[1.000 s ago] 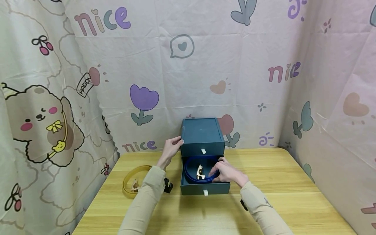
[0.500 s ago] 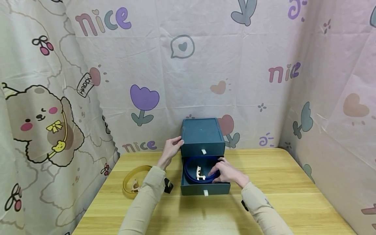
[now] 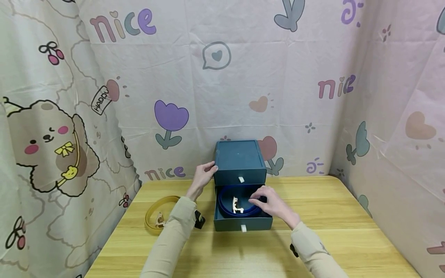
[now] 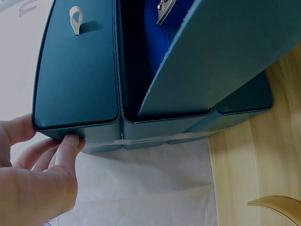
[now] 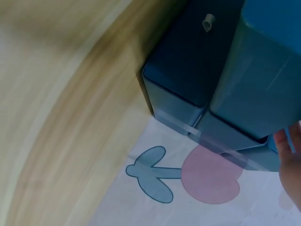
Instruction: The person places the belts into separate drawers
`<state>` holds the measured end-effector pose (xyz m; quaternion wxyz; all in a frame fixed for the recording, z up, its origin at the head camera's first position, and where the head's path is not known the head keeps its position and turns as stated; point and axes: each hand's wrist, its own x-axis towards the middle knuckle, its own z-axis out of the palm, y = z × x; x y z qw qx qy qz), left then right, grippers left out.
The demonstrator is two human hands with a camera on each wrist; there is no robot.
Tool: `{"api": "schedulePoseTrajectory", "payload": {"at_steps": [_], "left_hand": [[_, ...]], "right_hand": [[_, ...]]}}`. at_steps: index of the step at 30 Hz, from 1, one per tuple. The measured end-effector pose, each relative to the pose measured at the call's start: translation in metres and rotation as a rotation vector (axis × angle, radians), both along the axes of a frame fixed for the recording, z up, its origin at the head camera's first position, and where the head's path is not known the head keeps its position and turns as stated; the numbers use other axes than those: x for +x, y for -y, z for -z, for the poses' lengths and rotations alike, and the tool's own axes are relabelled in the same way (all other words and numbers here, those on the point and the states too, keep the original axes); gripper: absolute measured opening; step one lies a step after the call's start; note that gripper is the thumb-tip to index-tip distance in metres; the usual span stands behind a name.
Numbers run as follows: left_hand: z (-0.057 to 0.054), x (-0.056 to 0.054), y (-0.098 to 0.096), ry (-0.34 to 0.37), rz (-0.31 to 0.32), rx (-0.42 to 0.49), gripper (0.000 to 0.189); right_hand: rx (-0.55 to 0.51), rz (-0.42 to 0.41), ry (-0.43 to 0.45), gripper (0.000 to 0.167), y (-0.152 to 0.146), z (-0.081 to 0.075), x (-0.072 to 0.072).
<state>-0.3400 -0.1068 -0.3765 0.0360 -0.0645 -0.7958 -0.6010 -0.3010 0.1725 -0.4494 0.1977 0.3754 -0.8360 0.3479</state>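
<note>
A dark teal drawer box (image 3: 240, 154) stands on the table, its middle drawer (image 3: 226, 224) pulled out. Inside that drawer lies a coiled blue belt (image 3: 221, 206) with a shiny gold buckle (image 3: 236, 205). My left hand (image 3: 202, 177) rests at the box's upper left corner; the left wrist view shows straight fingers (image 4: 68, 150) against its side. Over the right part of the coil is my right hand (image 3: 272, 202), fingers loosely bent, nothing visible between them. Only part of that hand (image 5: 292, 165) shows at the right wrist view's edge, behind the drawer.
A coiled yellow belt (image 3: 150, 216) with a buckle lies on the wooden table (image 3: 347, 231), left of the box and partly behind the left sleeve. A shut lower drawer (image 5: 183, 61) sits under the pulled-out one. Printed cloth (image 3: 222, 88) hangs behind and at both sides.
My right hand has come up off the blue belt's right side, its fingers rising out of the drawer. The left hand stays at the box corner. Earlier, the buckle shifted slightly left.
</note>
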Motion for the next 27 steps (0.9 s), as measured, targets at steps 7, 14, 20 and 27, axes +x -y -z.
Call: {"api": "schedulePoseTrajectory", "payload": {"at_steps": [7,14,20,27], "left_hand": [[0.000,0.000,0.000,-0.005,-0.005,-0.005,0.047],[-0.001,0.001,0.000,0.001,-0.009,0.006,0.047],[0.000,0.000,-0.001,0.002,-0.005,0.006,0.047],[0.000,0.000,-0.001,-0.002,0.000,0.004,0.048]], "right_hand": [[-0.188,0.096,-0.122,0.013,-0.002,0.001,0.011],[-0.242,0.132,-0.200,0.024,-0.002,0.003,0.024],[-0.259,0.089,-0.323,0.027,-0.001,0.006,0.033],[-0.216,0.016,-0.423,0.031,0.004,0.007,0.045]]}}
